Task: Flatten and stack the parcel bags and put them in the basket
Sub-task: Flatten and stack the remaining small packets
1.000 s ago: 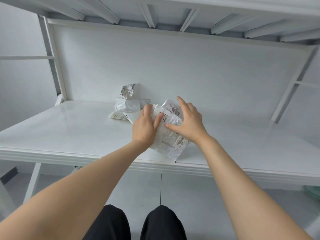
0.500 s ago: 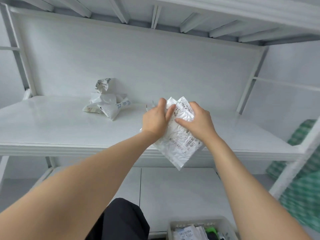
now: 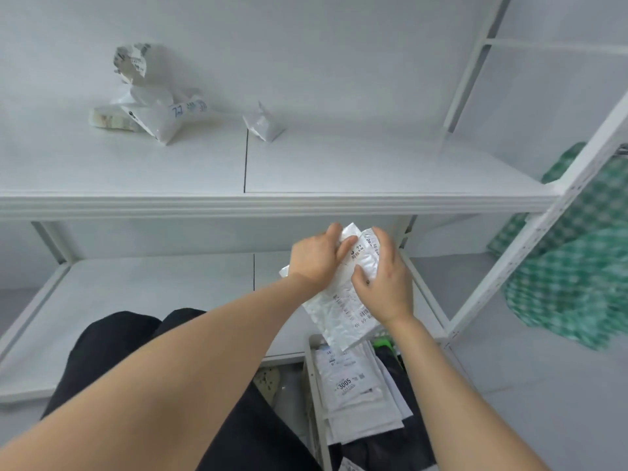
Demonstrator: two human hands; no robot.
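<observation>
Both hands hold one white parcel bag (image 3: 339, 312) in the air at 5 o'clock from centre, its lower corner hanging over the basket (image 3: 311, 385). Left hand (image 3: 317, 258) grips the bag's upper edge, fingers curled over it. Right hand (image 3: 385, 283) pinches the right side, thumb on the label face. The basket at 6 o'clock contains flat stacked bags (image 3: 355, 389). I note crumpled bags (image 3: 153, 110) on the upper shelf (image 3: 373, 164) at 11 o'clock and a small bag (image 3: 263, 124) near 12. Green checked cloth (image 3: 574, 273) at 3 o'clock.

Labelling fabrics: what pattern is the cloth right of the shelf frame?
Green-and-white checked cloth, clearest in the head view.
</observation>
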